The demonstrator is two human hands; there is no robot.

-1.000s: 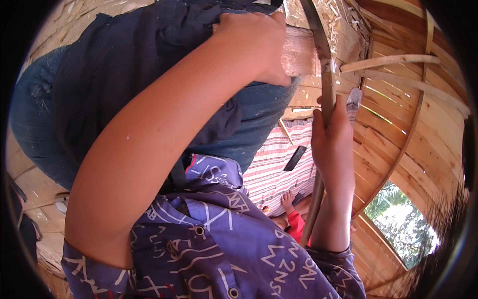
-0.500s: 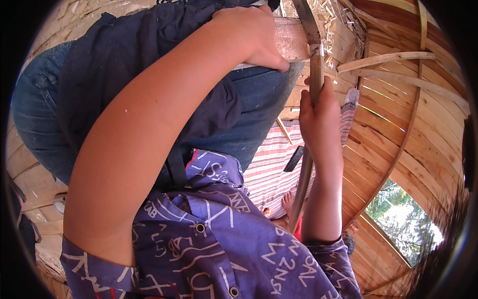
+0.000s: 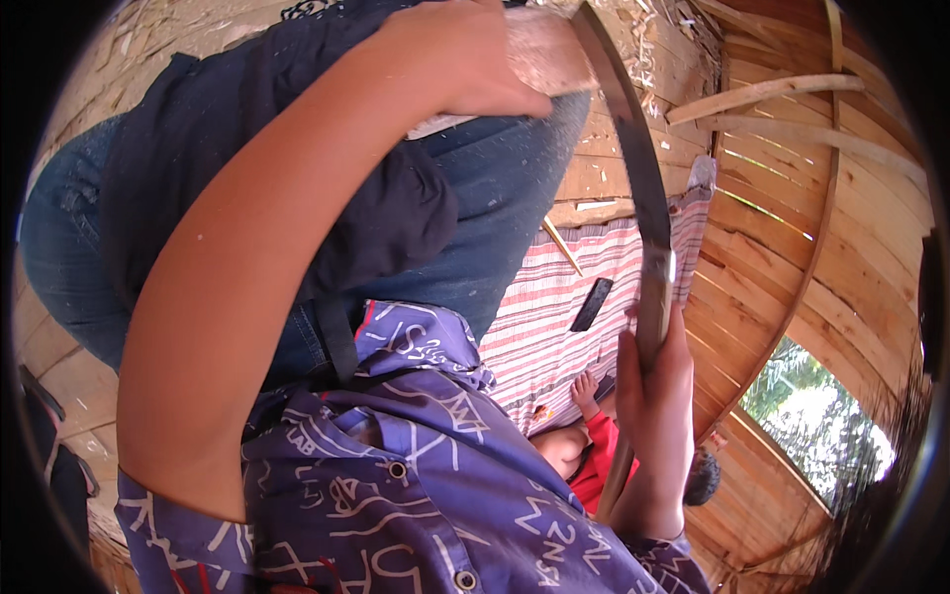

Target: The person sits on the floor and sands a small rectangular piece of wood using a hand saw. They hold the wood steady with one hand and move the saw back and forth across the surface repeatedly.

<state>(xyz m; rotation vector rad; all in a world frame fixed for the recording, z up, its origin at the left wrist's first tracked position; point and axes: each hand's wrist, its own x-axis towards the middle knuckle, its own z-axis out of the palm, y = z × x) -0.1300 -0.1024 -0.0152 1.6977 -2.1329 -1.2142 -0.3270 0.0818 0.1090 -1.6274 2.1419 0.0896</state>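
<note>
My left hand (image 3: 473,61) is closed over a pale wooden board (image 3: 546,51), pressing it against my thigh. Only the board's right end shows past my fingers. My right hand (image 3: 661,406) grips the wooden handle of a long-handled knife (image 3: 636,158). Its dark, slightly curved blade runs up to the board's end, with the tip near the upper edge of the view. Whether the blade touches the wood I cannot tell. The handle extends back beneath my right forearm.
Wood shavings (image 3: 645,49) litter the plank floor. A striped mat (image 3: 534,307) lies at the right, bearing a black flat object (image 3: 592,304). Close by my right arm is another person in a red top (image 3: 596,460). Curved wooden strips (image 3: 762,97) stand near the plank wall.
My right hand has drawn the knife back toward me, so more of its blade shows beyond the board. My left hand and the board have shifted slightly left and up in the view.
</note>
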